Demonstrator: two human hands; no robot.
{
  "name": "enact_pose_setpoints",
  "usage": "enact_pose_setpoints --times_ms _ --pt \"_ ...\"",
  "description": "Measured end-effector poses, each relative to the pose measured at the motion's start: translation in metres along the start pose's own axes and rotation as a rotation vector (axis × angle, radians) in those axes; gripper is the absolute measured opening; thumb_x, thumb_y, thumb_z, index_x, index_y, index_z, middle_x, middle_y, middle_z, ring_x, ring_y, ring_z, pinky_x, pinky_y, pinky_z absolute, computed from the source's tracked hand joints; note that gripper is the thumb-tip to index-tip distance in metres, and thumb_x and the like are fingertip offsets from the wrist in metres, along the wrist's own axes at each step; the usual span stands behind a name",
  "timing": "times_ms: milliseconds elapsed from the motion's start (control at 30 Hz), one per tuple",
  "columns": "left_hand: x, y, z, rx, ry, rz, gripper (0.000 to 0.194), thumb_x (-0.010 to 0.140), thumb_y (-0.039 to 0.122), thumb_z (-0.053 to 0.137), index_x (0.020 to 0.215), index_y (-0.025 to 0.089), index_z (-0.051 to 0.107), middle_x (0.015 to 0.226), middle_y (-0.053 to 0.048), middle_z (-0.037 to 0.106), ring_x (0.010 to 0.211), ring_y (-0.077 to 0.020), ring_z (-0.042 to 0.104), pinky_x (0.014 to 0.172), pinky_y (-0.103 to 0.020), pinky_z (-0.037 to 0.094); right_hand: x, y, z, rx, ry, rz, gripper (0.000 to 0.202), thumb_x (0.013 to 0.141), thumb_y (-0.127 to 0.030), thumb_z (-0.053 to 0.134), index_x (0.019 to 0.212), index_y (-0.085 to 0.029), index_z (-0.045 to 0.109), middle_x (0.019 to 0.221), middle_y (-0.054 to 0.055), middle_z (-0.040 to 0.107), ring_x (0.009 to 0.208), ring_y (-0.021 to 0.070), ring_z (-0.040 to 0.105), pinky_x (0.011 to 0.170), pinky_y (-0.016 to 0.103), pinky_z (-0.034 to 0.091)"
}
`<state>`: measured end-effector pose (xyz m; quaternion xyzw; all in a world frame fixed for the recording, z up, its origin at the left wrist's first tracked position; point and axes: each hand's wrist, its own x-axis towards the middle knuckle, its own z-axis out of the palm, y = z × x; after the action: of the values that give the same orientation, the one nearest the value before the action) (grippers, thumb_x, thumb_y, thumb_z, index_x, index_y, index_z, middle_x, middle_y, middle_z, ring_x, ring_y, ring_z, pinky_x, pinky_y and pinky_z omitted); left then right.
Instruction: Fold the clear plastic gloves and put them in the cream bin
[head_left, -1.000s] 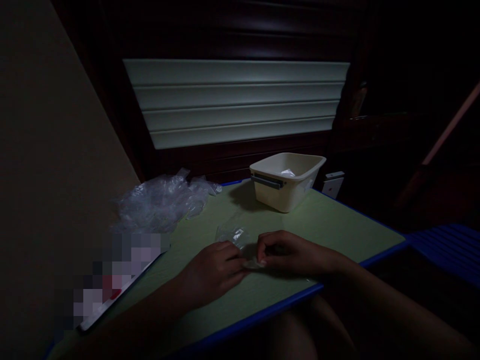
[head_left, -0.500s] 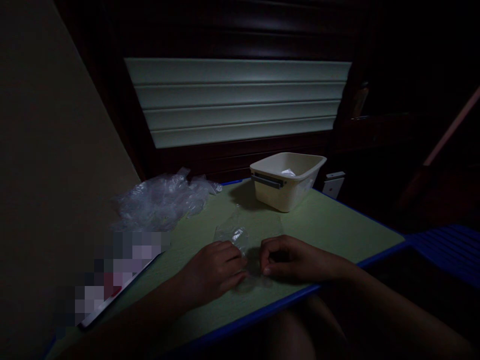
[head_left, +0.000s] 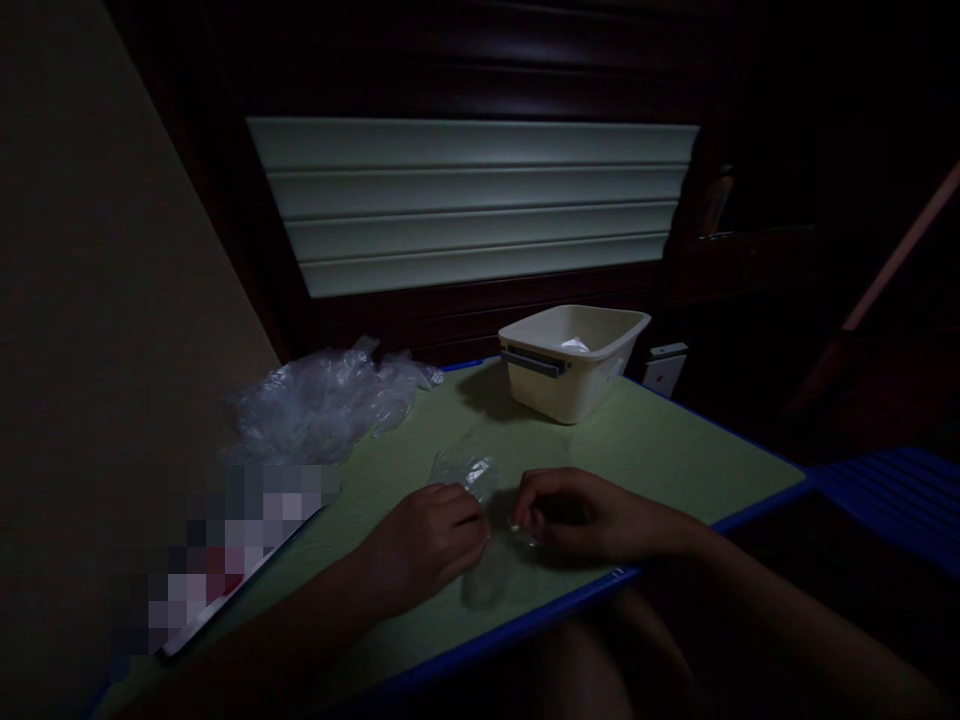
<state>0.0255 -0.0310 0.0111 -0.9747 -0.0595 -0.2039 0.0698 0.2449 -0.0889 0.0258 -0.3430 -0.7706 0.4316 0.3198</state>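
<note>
A thin clear plastic bag (head_left: pixel 469 472) lies on the green table (head_left: pixel 675 450), between and in front of my hands. My left hand (head_left: pixel 435 540) rests on its left side, fingers curled together over the plastic. To the right, my right hand (head_left: pixel 559 512) pinches a bit of clear plastic between thumb and fingers, close to the table's near edge. The bag's outline is faint in the dim light. Beyond the hands stands a cream bin (head_left: pixel 559 385) with a grey handle and some clear plastic inside.
A heap of crumpled clear plastic bags (head_left: pixel 322 400) covers the back left. In front of it lies a blurred-out flat object (head_left: pixel 247 545) with a white edge. A blue slatted surface (head_left: pixel 892 500) is at the right, beside the table's blue rim.
My right hand's fingers have shifted slightly left and up, and a bit of plastic now shows at their tips. The plastic between my hands has changed shape. My left hand has barely moved.
</note>
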Motion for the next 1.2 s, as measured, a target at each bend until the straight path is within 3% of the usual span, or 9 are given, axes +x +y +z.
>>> enact_pose_setpoints --times_ms 133,233,367,467,733,900,1033,1200 --pt "0.0 -0.001 0.001 -0.076 0.043 -0.039 0.026 0.092 0.017 0.037 0.078 0.013 0.059 0.073 -0.006 0.06 0.069 -0.0172 0.053 0.064 -0.028 0.043 -0.003 0.001 0.0 -0.198 0.01 -0.05 0.04 0.064 -0.005 0.06 0.102 -0.016 0.053 0.097 0.004 0.052 0.085 0.0156 0.05 0.074 0.028 0.043" --pt "0.0 -0.002 0.002 -0.098 0.053 -0.048 0.025 0.092 0.018 0.038 0.08 0.013 0.059 0.074 -0.006 0.06 0.07 -0.0171 0.053 0.064 -0.028 0.043 -0.001 0.003 0.002 -0.317 0.042 -0.032 0.029 0.069 -0.013 0.064 0.096 -0.016 0.055 0.092 0.003 0.054 0.083 0.0158 0.051 0.073 0.027 0.043" --pt "-0.001 -0.002 0.003 -0.103 0.087 -0.033 0.023 0.092 0.02 0.043 0.079 0.013 0.061 0.073 -0.006 0.061 0.068 -0.0166 0.055 0.062 -0.027 0.043 0.003 0.007 0.005 -0.26 0.086 0.009 0.009 0.08 -0.024 0.057 0.081 -0.015 0.057 0.078 0.002 0.056 0.069 0.0129 0.051 0.062 0.023 0.042" --pt "-0.002 -0.002 0.003 -0.08 0.111 -0.001 0.024 0.091 0.02 0.045 0.076 0.013 0.062 0.072 -0.006 0.061 0.068 -0.0162 0.056 0.063 -0.028 0.044 0.004 0.01 0.006 -0.228 0.113 0.034 0.012 0.083 -0.025 0.052 0.078 -0.014 0.057 0.073 0.002 0.057 0.064 0.0121 0.051 0.058 0.022 0.041" --pt "0.0 0.002 -0.002 0.014 0.081 0.037 0.026 0.091 0.022 0.043 0.075 0.014 0.062 0.075 -0.006 0.063 0.069 -0.0175 0.057 0.063 -0.03 0.046 0.007 0.017 0.008 -0.411 0.217 0.098 0.013 0.081 -0.02 0.05 0.072 -0.015 0.058 0.065 0.0 0.057 0.058 0.0111 0.05 0.052 0.02 0.037" --pt "0.0 0.002 -0.001 0.024 0.076 0.039 0.029 0.091 0.022 0.041 0.076 0.013 0.063 0.072 -0.007 0.062 0.067 -0.0178 0.057 0.061 -0.03 0.046 0.01 0.019 0.011 -0.507 0.285 0.128 0.004 0.078 -0.019 0.054 0.079 -0.016 0.056 0.063 -0.001 0.056 0.055 0.0109 0.049 0.05 0.02 0.033" --pt "-0.001 0.002 0.0 0.027 0.08 0.033 0.028 0.092 0.023 0.043 0.076 0.014 0.063 0.073 -0.006 0.062 0.069 -0.0175 0.058 0.063 -0.03 0.047 0.013 0.021 0.013 -0.588 0.365 0.146 0.013 0.076 -0.02 0.057 0.085 -0.017 0.048 0.061 -0.003 0.051 0.052 0.011 0.044 0.047 0.021 0.027" --pt "0.0 0.002 -0.001 0.02 0.067 0.028 0.027 0.091 0.023 0.043 0.077 0.014 0.063 0.073 -0.006 0.061 0.068 -0.0171 0.057 0.063 -0.03 0.047 0.015 0.023 0.015 -0.668 0.37 0.117 0.011 0.074 -0.017 0.056 0.068 -0.018 0.046 0.061 -0.002 0.048 0.053 0.0107 0.041 0.05 0.022 0.025"
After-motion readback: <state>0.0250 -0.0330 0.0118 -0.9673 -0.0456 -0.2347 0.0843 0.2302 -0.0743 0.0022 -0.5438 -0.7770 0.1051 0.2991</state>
